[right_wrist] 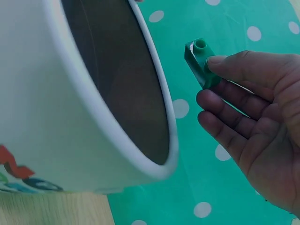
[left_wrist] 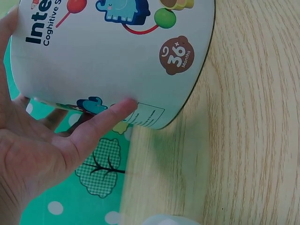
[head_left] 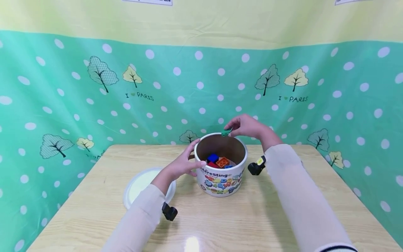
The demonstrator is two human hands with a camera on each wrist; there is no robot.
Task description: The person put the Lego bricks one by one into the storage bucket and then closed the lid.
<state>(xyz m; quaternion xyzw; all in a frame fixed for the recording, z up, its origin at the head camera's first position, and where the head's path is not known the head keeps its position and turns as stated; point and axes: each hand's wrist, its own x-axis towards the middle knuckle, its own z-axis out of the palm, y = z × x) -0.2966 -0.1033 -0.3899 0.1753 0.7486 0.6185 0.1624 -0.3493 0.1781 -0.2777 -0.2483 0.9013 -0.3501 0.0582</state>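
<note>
A white round bucket (head_left: 220,180) with colourful print stands upright, its top uncovered. Inside lie several building blocks, among them an orange block (head_left: 223,162), a blue block (head_left: 212,158) and a red block (head_left: 212,165). My left hand (head_left: 184,162) holds the bucket's left side, with the thumb at the front rim and the other fingers spread around the wall. Above the far right part of the rim, my right hand (head_left: 247,126) pinches a small green building block (right_wrist: 202,61) between thumb and fingers. In the right wrist view, that block is apart from the bucket's rim.
A round white lid (head_left: 141,183) lies on the wooden table (head_left: 214,224) left of the bucket, partly covered by the left forearm. Behind the table hangs a green and yellow cloth (head_left: 201,70) with dots and trees. Each wrist carries a small black camera.
</note>
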